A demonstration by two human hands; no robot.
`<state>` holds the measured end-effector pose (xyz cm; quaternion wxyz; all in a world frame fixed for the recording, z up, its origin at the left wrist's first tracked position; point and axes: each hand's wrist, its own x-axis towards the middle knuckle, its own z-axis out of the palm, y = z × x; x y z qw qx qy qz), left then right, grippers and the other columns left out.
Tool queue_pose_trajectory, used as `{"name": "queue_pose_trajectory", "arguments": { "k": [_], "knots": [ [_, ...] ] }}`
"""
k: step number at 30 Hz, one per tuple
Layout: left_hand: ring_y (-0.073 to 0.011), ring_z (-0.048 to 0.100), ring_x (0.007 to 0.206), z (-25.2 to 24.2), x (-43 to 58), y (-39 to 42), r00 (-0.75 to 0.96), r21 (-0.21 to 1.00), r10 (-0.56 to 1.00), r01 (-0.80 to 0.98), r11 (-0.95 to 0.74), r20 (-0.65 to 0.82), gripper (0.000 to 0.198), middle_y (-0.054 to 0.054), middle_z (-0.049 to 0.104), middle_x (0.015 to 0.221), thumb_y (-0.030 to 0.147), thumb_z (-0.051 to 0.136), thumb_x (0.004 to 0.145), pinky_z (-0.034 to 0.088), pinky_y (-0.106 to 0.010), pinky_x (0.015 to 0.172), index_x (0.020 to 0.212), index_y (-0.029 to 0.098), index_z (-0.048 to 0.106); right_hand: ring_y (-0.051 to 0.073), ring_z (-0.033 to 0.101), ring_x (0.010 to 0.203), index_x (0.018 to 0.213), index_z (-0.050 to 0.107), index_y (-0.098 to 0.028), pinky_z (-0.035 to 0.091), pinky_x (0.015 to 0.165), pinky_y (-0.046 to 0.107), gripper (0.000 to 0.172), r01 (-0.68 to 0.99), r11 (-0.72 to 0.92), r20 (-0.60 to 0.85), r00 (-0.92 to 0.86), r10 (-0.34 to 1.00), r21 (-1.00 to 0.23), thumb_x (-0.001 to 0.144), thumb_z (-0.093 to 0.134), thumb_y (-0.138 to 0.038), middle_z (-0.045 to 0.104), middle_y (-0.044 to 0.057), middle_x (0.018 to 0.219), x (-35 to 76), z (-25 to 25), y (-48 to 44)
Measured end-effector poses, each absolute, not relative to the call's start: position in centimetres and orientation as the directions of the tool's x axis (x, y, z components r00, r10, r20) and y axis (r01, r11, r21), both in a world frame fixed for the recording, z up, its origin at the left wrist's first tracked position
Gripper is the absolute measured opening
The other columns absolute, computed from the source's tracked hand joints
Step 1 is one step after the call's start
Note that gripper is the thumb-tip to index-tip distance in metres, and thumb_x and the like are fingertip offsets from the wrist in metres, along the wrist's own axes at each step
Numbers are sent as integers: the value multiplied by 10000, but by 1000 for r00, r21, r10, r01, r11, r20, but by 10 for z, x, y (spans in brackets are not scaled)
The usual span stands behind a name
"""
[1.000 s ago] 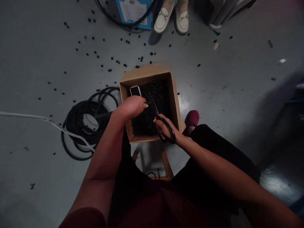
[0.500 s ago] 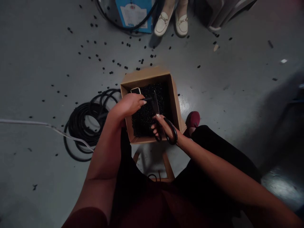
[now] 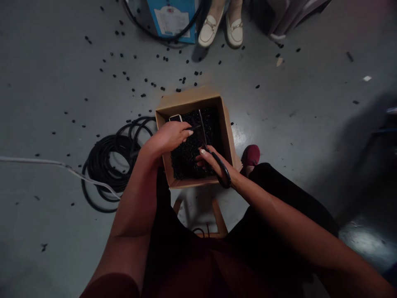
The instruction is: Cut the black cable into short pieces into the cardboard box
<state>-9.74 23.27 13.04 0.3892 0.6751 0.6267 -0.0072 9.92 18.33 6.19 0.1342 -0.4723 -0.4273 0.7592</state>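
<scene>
In the head view, my left hand [image 3: 175, 134] is closed on a thin, black, ribbed strip [image 3: 196, 127] above an open cardboard box [image 3: 228, 138]. My right hand [image 3: 214, 159] grips black-handled scissors [image 3: 226, 176] over the right part of the box. Their blades point away from me and pass by the strip's free end; whether they touch it I cannot tell. Small black pieces [image 3: 184, 161] cover the inside of the box. A dark rectangular object with a pale rim [image 3: 175, 118] lies just beyond my left hand, partly hidden.
A coil of black tubing [image 3: 102, 165] lies on the floor left of the box, crossed by a white cable [image 3: 62, 164]. Black bits are scattered across the floor. Beyond are a blue carton [image 3: 173, 25], a person's white shoes [image 3: 208, 31] and a grey plastic stool or chair [image 3: 283, 16].
The scissors have turned in my right hand, and the second handle loop no longer shows. The blades sit slightly further left and away from me. My left hand keeps hold of the strip.
</scene>
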Motion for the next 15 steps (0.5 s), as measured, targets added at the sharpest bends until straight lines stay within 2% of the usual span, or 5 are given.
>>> {"name": "queue_pose_trajectory", "arguments": {
  "k": [8, 15],
  "knots": [
    [-188, 627, 855, 134, -92, 234, 262, 462, 808, 887, 15, -528, 349, -59, 691, 847, 293, 368, 896, 451, -264, 790, 937, 136, 677, 155, 635, 849, 1246, 502, -219, 515, 720, 267, 490, 178, -587, -579, -534, 617, -790, 882, 535, -547, 637, 61, 1057, 102, 59, 187],
    [-190, 625, 895, 126, -93, 236, 305, 405, 807, 910, -90, -506, 361, -73, 685, 902, 265, 342, 904, 447, -270, 819, 979, 120, 664, 151, 628, 821, 1238, 505, -218, 505, 691, 263, 503, 180, -591, -581, -541, 608, -787, 874, 538, -563, 631, 60, 1026, 104, 58, 190]
  ]
}}
